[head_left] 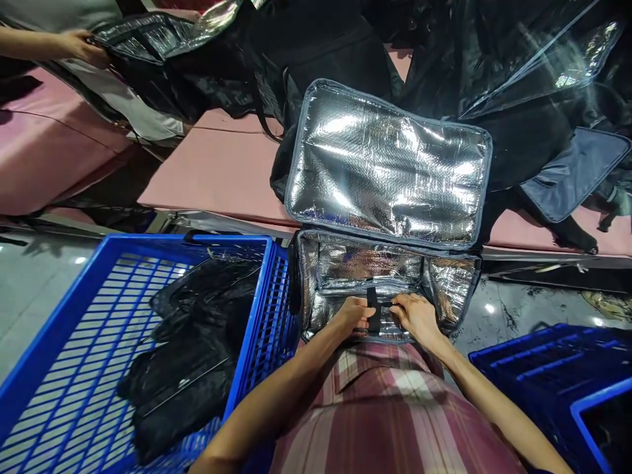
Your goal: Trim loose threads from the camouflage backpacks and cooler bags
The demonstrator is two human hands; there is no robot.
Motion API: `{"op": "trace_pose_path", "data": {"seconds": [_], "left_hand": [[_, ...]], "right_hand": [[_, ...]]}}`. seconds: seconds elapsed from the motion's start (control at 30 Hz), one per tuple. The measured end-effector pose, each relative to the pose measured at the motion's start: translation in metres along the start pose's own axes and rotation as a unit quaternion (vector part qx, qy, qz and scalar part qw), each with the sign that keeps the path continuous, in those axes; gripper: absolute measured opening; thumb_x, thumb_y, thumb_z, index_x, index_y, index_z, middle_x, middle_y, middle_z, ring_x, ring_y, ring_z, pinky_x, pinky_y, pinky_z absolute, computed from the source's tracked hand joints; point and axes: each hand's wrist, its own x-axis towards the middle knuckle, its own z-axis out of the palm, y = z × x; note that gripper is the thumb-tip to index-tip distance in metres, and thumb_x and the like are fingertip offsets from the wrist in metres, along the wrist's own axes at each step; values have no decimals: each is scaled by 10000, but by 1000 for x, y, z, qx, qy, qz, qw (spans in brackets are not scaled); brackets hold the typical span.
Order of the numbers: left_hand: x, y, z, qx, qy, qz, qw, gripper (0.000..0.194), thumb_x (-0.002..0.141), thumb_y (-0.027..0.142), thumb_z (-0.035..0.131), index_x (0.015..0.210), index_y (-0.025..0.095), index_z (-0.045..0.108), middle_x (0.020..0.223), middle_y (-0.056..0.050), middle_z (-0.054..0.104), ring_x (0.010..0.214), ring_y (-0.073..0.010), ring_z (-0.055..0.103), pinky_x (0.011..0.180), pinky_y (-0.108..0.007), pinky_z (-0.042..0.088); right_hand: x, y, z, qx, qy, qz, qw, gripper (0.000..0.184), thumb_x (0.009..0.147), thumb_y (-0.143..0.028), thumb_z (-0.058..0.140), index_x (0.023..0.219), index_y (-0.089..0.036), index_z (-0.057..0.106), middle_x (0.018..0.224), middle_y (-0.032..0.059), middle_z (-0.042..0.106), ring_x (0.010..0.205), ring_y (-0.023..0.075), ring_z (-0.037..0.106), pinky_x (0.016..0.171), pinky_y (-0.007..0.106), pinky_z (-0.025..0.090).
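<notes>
In front of my body an insulated bag (316,309) stands with its mouth towards me, lined in crinkled silver foil. Its foil-lined lid (385,164) is folded back over the pink table edge. Inside the bag, a black strap (374,309) runs up and down between my hands. My left hand (353,315) is closed on the strap's left side, thumb and fingers pinching it. On the other side my right hand (413,316) pinches a thin black strip that reaches towards the strap; its fingertips are partly hidden.
A blue plastic basket (254,329) at left holds black bags (187,355). More blue crates (538,375) stand at right. Across the pink table (227,171) lie piled black bags (326,59). Another person's hand (83,47) grips a foil-lined bag (148,39) at upper left.
</notes>
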Motion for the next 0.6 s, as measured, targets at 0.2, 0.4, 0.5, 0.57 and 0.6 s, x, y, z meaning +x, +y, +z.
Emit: {"op": "trace_pose_path", "data": {"seconds": [0.2, 0.4, 0.5, 0.57, 0.6], "left_hand": [[6, -5, -4, -29, -8, 6, 1000, 166, 601, 272, 644, 662, 153, 546, 561, -26, 592, 490, -145, 562, 481, -249, 427], [13, -6, -7, -41, 9, 12, 999, 165, 650, 289, 578, 583, 155, 509, 475, 4, 509, 432, -119, 504, 434, -228, 397], [20, -7, -6, -39, 30, 23, 998, 170, 632, 224, 582, 533, 154, 462, 428, 40, 423, 362, -69, 389, 372, -194, 307], [22, -8, -5, -36, 39, 27, 998, 141, 628, 195, 583, 556, 151, 470, 424, 52, 399, 351, -57, 356, 364, -184, 282], [22, -8, -5, -34, 39, 26, 998, 119, 630, 193, 583, 580, 148, 485, 428, 51, 402, 357, -62, 370, 369, -186, 293]], "right_hand": [[16, 2, 9, 49, -4, 54, 997, 322, 827, -428, 465, 1008, -212, 621, 858, 23, 684, 747, 171, 620, 642, 250, 412], [18, -30, 20, 73, -21, 14, 997, 158, 769, -295, 534, 805, -195, 651, 719, 25, 658, 684, 163, 588, 619, 238, 374], [15, -40, 18, 101, -43, -23, 994, 83, 732, -264, 575, 735, -210, 637, 749, -6, 650, 712, 140, 579, 643, 216, 374], [18, -40, 19, 108, -36, 2, 994, 121, 753, -300, 564, 733, -202, 630, 684, 0, 627, 673, 147, 565, 622, 229, 366], [22, -38, 21, 108, -27, 23, 993, 140, 765, -313, 554, 746, -195, 628, 652, 7, 612, 655, 154, 557, 613, 240, 358]]}}
